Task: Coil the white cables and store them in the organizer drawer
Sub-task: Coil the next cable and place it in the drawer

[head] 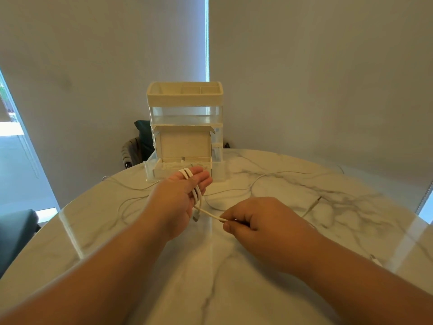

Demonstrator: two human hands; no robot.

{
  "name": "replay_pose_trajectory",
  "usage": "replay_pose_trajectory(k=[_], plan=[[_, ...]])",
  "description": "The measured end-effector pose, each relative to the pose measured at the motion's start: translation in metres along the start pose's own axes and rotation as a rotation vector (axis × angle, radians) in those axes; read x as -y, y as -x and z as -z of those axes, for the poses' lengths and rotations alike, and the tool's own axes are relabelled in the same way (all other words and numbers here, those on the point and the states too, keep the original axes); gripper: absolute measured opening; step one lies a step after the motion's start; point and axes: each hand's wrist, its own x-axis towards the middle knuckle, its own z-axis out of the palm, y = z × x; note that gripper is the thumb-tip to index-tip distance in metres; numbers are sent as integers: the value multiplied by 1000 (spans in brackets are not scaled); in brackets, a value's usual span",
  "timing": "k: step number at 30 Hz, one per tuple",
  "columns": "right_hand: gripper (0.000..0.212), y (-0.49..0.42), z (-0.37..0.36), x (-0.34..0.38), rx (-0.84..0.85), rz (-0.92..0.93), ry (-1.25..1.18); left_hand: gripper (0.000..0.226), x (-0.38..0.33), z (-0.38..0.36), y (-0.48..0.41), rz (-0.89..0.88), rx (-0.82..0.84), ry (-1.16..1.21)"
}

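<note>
**Wrapping under way**

The thin white cable (195, 193) loops round the flat, straight-fingered left hand (178, 200), and the right hand (260, 227) pinches its free run. Best to keep light tension and lay the turns side by side. The cream plastic organizer (185, 96) has its clear drawer (150, 171) open just beyond, on the glossy white marble table (222, 277). Pale blinds (304, 66) hang behind.

This looks like a room in a home, probably a dining corner. A round marble-patterned table (210, 266) fills the lower frame, and pale roller blinds (316, 66) cover tall windows across the top. A dark padded chair (14, 233) stands at lower left, and another seat back (143, 134) at centre has grey cloth (131, 150) draped beside it.
</note>
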Motion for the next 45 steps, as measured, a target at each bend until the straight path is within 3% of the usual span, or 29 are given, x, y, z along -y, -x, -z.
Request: replay_pose_trajectory(k=[5, 10, 15, 17, 21, 27, 45], plan=[[19, 1, 7, 3, -83, 38, 72, 21, 10, -3, 6, -87, 99, -279], [16, 2, 5, -1, -129, 80, 30, 19, 21, -4, 21, -91, 410, -781], [16, -1, 6, -5, -149, 98, -2, 9, 22, -6, 23, -8, 450, -760], [16, -1, 7, -7, -187, 88, -8, 16, 18, -7, 26, 32, 440, -668], [15, -1, 7, -13, -227, 56, -2, 45, 14, -5, 30, 236, 672, -401], [13, -4, 8, -20, -237, 43, -47, 37, 12, -3, 29, 284, 795, -265], [10, -7, 6, -27, -178, 13, -167, 27, 7, 2, 30, 285, 773, -622]])
